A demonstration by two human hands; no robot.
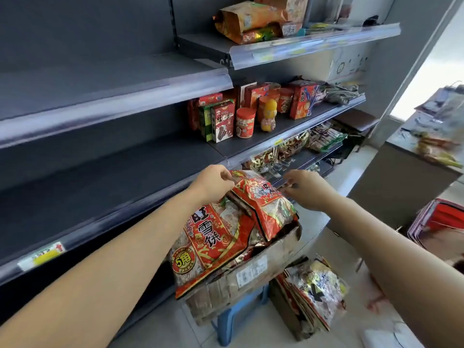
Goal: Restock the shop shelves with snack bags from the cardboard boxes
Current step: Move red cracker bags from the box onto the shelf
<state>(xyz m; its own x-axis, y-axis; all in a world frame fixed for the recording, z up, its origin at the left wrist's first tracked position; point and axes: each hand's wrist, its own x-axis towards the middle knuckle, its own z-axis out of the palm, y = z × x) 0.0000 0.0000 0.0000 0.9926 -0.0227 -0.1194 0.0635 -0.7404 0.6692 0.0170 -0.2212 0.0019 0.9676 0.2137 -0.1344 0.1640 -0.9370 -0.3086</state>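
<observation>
A worn cardboard box (253, 277) sits on a blue stool, heaped with red snack bags. My left hand (214, 180) pinches the top corner of a red snack bag (266, 204) standing up out of the box. My right hand (305, 189) hovers at the bag's other top corner with its fingers curled; whether it touches the bag I cannot tell. A larger red bag (211, 242) leans over the box's near side. The dark shelf (105, 187) level with my hands is bare on the left.
Small boxes, tubs and a yellow bottle (268, 116) stand on the shelf to the right. More bags (283, 151) fill the lower right shelf. A second pile of bags (313, 290) lies on the floor. A counter (411, 156) stands at the right.
</observation>
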